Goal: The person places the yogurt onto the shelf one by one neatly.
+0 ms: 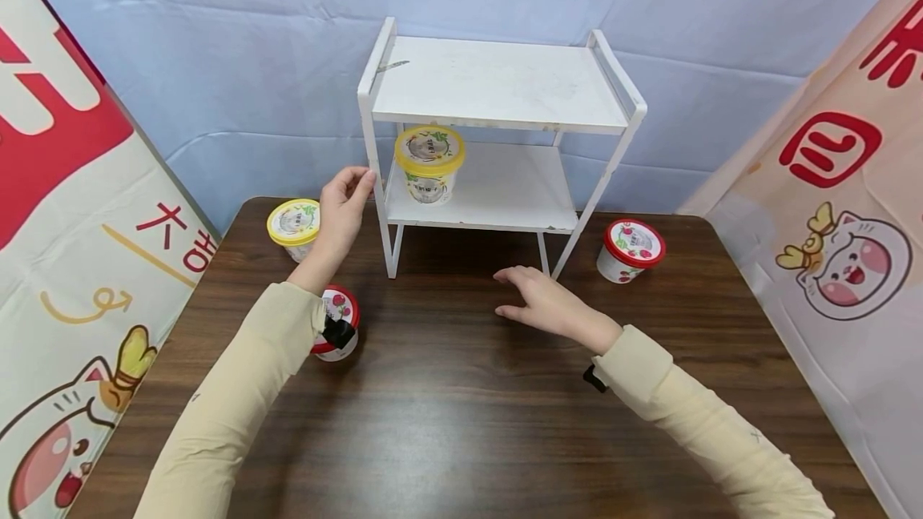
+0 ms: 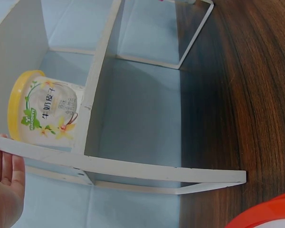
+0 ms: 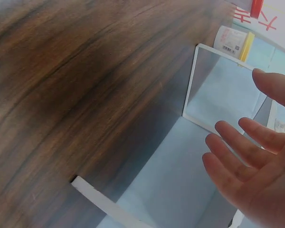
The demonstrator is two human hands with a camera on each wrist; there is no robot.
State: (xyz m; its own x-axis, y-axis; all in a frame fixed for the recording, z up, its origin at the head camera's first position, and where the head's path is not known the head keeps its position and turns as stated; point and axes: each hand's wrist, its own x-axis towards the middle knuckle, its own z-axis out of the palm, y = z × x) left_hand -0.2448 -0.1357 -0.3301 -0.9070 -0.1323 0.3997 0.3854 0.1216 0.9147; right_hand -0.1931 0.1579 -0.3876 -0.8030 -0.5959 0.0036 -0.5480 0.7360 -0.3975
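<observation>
A white two-tier shelf rack [image 1: 497,86] stands at the back of the table. On its lower tier, at the left, sits a yellow-lidded tub [image 1: 429,162], upright; its printed side [image 2: 50,111] faces the left wrist camera. My left hand [image 1: 344,203] is beside the rack's left front post, fingertips right at it. The left wrist view shows those fingers [image 2: 7,168] fairly straight, their tips partly hidden by the post. In front of the rack, toward its right, my right hand [image 1: 537,300] hovers over the table with fingers spread and nothing in it.
Another yellow-lidded tub [image 1: 294,223] stands left of the rack, partly behind the left hand. A red-lidded tub [image 1: 339,343] is partly covered by the left wrist. A second red-lidded tub [image 1: 630,251] stands right of the rack on the dark wooden table [image 1: 447,407].
</observation>
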